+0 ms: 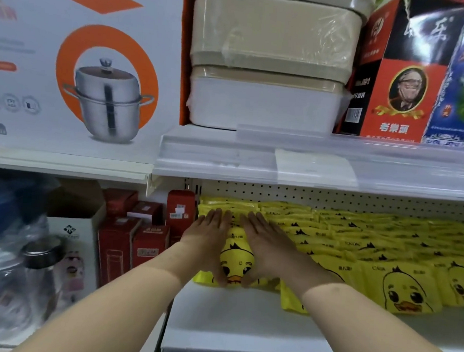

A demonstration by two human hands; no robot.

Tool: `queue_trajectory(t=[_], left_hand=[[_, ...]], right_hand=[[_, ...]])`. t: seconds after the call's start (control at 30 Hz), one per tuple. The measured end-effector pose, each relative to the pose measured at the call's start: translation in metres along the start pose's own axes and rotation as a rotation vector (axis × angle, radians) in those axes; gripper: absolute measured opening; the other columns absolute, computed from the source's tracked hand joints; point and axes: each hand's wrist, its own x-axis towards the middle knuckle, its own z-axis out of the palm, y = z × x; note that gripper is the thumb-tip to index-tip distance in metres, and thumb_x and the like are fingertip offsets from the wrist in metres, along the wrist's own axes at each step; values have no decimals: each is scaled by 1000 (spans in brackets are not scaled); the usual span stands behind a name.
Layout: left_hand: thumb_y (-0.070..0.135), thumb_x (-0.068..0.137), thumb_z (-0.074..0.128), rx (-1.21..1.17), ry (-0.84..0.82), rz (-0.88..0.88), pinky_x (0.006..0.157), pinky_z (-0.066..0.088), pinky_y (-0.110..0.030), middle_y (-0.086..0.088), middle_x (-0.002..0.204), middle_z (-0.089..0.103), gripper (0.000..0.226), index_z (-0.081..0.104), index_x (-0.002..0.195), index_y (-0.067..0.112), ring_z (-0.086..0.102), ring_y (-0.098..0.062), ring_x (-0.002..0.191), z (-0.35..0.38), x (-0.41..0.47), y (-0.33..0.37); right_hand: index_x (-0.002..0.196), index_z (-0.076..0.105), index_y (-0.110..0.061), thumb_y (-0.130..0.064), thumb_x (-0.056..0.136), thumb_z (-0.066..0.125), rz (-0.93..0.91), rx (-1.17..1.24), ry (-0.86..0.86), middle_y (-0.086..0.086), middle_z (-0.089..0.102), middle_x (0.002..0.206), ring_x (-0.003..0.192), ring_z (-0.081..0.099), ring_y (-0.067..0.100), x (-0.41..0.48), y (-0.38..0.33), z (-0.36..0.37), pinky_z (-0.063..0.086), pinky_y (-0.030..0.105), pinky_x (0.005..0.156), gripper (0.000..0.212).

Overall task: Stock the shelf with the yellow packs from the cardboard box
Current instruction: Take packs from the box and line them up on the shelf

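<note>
Left hand (207, 240) and right hand (264, 247) press flat on the duck-faced yellow pack (236, 258) between them — fingers straight, thumbs at its near edge. It lies at the left end of the shelf (229, 321), beside more packs (385, 241) filling the right.

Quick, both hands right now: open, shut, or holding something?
Left hand: open, fingers straight, pressing on the yellow packs.
Right hand: open, fingers straight, pressing on the same packs.
</note>
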Motion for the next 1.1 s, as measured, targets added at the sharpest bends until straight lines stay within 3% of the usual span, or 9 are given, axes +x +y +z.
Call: queue_trajectory(t=[0.4, 0.6, 0.9, 1.1], left_hand=[[58, 53, 87, -69, 85, -4, 121, 16, -39, -6, 164, -3, 145, -8, 155, 16, 0, -23, 151, 6, 19, -13], [61, 53, 85, -47, 86, 0, 122, 11, -39, -8, 164, -6, 147, -10, 155, 14, -5, -23, 151, 11, 27, -18], [63, 54, 84, -19, 158, -11, 122, 11, -40, -9, 163, 5, 143, -3, 155, 11, 4, -22, 151, 13, 38, -18], [64, 56, 82, -4, 175, 5, 121, 14, -46, -9, 162, 11, 139, 0, 155, 11, 8, -23, 150, 12, 30, -13]], right_hand=[[156, -9, -18, -51, 56, 89, 52, 26, -4, 3, -9, 164, 152, -3, 20, 31, 5, 1, 18, 36, 120, 144], [155, -12, -18, -55, 54, 89, 51, 6, -26, 8, -15, 163, 151, -10, 25, 37, 9, 0, 7, 37, 121, 147], [155, -5, -19, -56, 52, 89, 28, -8, 13, 11, -3, 164, 152, 1, 25, 43, 12, -4, 16, 36, 119, 145], [154, -17, -22, -54, 51, 89, -20, -29, -79, 6, -13, 164, 151, -6, 21, 32, 20, -10, 14, 34, 120, 151]])
